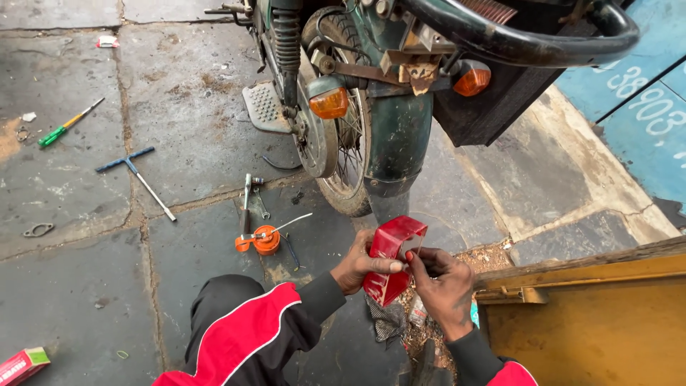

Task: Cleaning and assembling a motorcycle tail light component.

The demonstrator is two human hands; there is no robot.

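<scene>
Along the left edge of the stone floor (86,214) lie a green-handled screwdriver (68,125) and a blue T-handled wrench (136,179), with a small red-and-green box (21,364) at the bottom left corner. Nearer the middle, an orange oil can (264,239) sits just beside a spanner (246,200), near the rear wheel (343,150) of a dark green motorcycle (400,121) with orange indicator lamps (329,104). Just below the wheel, both hands hold a red tail-lamp cover (389,264) above the floor. The left hand (357,268) is wrapped around its left side, thumb lying across the face. The right hand (443,282) pinches the right edge between fingertips and thumb, its fingers mostly closed. The cover's long axis runs from lower left to upper right, its open hollow end pointing up towards the mudguard (400,143). To do this well, I judge the left hand should keep the cover steady while the right works lightly at the edge, since such plastic probably cracks if squeezed. At the right stands a yellow metal box (593,322).
</scene>
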